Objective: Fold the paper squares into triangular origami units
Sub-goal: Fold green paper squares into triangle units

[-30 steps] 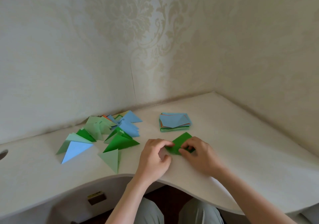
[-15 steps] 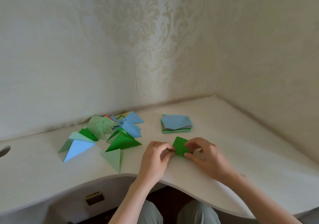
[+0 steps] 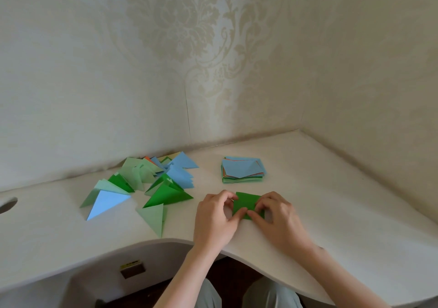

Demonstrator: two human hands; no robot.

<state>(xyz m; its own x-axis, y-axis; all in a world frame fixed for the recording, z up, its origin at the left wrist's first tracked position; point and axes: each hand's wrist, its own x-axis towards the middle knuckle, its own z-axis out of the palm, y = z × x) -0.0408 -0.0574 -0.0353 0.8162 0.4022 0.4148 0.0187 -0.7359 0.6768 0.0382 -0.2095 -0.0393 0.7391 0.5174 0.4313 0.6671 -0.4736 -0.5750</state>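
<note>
A dark green paper [image 3: 246, 203] lies on the white desk [image 3: 331, 212] near its front edge, held between 2 hands. The left hand [image 3: 214, 217] pinches its left edge with curled fingers; the right hand [image 3: 276, 217] grips its right side. Just behind sits a stack of paper squares [image 3: 243, 170], light blue on top. To the left lies a pile of folded triangles [image 3: 147, 182] in green and blue.

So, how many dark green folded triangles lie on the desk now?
2 are plainly visible: one large dark green triangle just left of the left hand, and one smaller farther left in the pile. More may be hidden under others.
</note>
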